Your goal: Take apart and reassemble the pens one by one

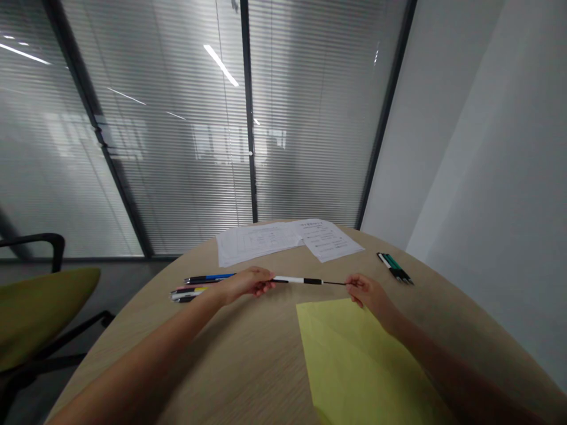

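Note:
My left hand (248, 283) pinches the left end of a white and black pen (301, 280) held level above the round wooden table (230, 360). At the pen's thin dark right tip, my right hand (367, 293) closes its fingers on it. The pen stretches between the two hands, just beyond the far edge of a yellow sheet of paper (358, 360).
Several pens (199, 285) lie in a row left of my left hand. Two green and black pens (396, 267) lie at the right. White printed papers (283, 237) rest at the table's far edge. A yellow-green chair (35, 310) stands at left. Glass walls with blinds are behind.

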{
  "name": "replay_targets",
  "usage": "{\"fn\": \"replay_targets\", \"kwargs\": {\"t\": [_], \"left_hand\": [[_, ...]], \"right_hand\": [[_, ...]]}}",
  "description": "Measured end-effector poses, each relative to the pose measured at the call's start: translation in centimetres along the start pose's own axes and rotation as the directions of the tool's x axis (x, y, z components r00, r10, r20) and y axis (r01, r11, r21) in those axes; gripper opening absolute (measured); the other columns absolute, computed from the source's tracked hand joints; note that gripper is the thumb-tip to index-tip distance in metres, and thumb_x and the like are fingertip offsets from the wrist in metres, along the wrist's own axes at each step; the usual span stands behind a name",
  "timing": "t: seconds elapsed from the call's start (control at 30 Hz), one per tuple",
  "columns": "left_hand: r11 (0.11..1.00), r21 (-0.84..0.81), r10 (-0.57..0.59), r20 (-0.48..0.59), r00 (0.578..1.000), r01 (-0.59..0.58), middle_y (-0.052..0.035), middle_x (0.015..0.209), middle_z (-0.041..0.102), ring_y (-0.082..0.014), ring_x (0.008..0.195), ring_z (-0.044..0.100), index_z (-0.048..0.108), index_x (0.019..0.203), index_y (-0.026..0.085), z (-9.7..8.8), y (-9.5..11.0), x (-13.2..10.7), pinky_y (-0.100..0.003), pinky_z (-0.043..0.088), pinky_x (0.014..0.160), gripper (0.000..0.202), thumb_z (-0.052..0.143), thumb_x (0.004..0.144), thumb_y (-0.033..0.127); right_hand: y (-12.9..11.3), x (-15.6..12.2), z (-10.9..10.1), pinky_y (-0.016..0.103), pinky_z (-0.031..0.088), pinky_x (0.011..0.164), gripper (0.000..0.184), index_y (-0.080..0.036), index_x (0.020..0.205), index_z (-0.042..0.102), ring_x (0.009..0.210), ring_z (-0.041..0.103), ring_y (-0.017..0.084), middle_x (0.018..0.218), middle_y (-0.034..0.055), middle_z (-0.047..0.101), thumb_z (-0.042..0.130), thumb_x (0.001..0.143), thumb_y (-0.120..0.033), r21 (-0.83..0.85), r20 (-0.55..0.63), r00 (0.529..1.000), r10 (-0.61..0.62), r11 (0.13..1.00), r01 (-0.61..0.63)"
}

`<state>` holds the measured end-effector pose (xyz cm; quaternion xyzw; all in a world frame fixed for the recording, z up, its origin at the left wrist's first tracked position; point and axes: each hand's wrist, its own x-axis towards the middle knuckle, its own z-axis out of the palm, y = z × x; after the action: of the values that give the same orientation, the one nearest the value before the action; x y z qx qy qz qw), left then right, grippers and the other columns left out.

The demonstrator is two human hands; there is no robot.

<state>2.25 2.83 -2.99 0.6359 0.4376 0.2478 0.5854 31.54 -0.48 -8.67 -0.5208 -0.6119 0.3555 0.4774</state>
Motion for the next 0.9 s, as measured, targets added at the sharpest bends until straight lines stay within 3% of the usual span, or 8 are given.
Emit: {"fn": "replay_targets", "kwargs": {"t": [0.17, 0.33, 0.47, 0.7, 0.8, 0.9], "left_hand": [[0.993, 0.115, -0.027, 0.148, 0.989, 0.01, 0.0011, 0.051, 0.053, -0.0096, 0.048, 0.045, 0.064, 0.061, 0.013, 1.4, 1.3, -1.1, -0.021, 0.034, 0.049, 0.024, 0.057, 0.063, 0.036], [0.964, 0.263, -0.022, 0.259, 0.966, -0.048, 0.0018, 0.051, 0.053, -0.012, 0.051, 0.047, 0.062, 0.058, 0.016, 3.2, 2.1, -1.9, -0.022, 0.038, 0.055, 0.015, 0.051, 0.062, 0.026], [0.935, 0.341, 0.004, 0.27, 0.963, -0.1, 0.0033, 0.051, 0.051, -0.0112, 0.049, 0.044, 0.057, 0.059, 0.017, 4.6, 2.2, -2.2, -0.021, 0.035, 0.05, 0.014, 0.049, 0.065, 0.027], [0.886, 0.392, 0.133, 0.297, 0.946, -0.247, 0.0049, 0.054, 0.045, -0.0102, 0.046, 0.039, 0.053, 0.086, 0.018, 7.6, 1.5, -3.0, -0.02, 0.031, 0.046, 0.03, 0.04, 0.077, 0.044], [0.883, 0.374, 0.174, 0.301, 0.938, -0.284, 0.0054, 0.053, 0.041, -0.0099, 0.046, 0.038, 0.05, 0.087, 0.017, 8.7, 1.2, -3.3, -0.02, 0.03, 0.046, 0.032, 0.036, 0.08, 0.045], [0.894, 0.352, 0.176, 0.29, 0.941, -0.276, 0.006, 0.052, 0.04, -0.0092, 0.044, 0.036, 0.049, 0.085, 0.017, 9.3, 0.9, -3.3, -0.019, 0.029, 0.044, 0.03, 0.037, 0.08, 0.044]], "right_hand": [[-1.7, -1.2, 1.2, 0.018, 0.028, 0.035, 0.012, -0.019, 0.065, 0.051, 0.039, 0.037, 0.007, 0.045, -0.0065, 0.042, 0.051, 0.059, -0.03, -0.019, 0.064, 0.998, 0.005, 1.0, -0.004], [-2.6, -2.1, 1.8, 0.018, 0.032, 0.038, 0.01, -0.019, 0.064, 0.053, 0.043, 0.042, 0.008, 0.049, -0.0038, 0.048, 0.05, 0.062, -0.028, -0.11, 0.034, 0.998, -0.044, 0.993, 0.047], [-3.1, -2.6, 2.2, 0.02, 0.037, 0.044, 0.011, -0.018, 0.065, 0.056, 0.049, 0.048, 0.011, 0.055, -0.0012, 0.055, 0.051, 0.064, -0.029, -0.142, 0.064, 0.994, -0.094, 0.985, 0.102], [-4.6, -4.7, 3.7, 0.021, 0.04, 0.052, 0.009, -0.019, 0.069, 0.061, 0.055, 0.052, 0.012, 0.061, 0.0006, 0.059, 0.053, 0.067, -0.022, -0.241, 0.206, 0.949, -0.237, 0.928, 0.284], [-5.0, -5.5, 4.1, 0.021, 0.039, 0.054, 0.01, -0.02, 0.071, 0.062, 0.057, 0.053, 0.012, 0.064, 0.001, 0.06, 0.052, 0.071, -0.021, -0.286, 0.26, 0.914, -0.312, 0.879, 0.382], [-5.1, -5.8, 4.3, 0.021, 0.039, 0.054, 0.01, -0.02, 0.077, 0.061, 0.057, 0.052, 0.012, 0.067, 0.0012, 0.061, 0.053, 0.072, -0.022, -0.306, 0.269, 0.914, -0.302, 0.873, 0.379]]}}
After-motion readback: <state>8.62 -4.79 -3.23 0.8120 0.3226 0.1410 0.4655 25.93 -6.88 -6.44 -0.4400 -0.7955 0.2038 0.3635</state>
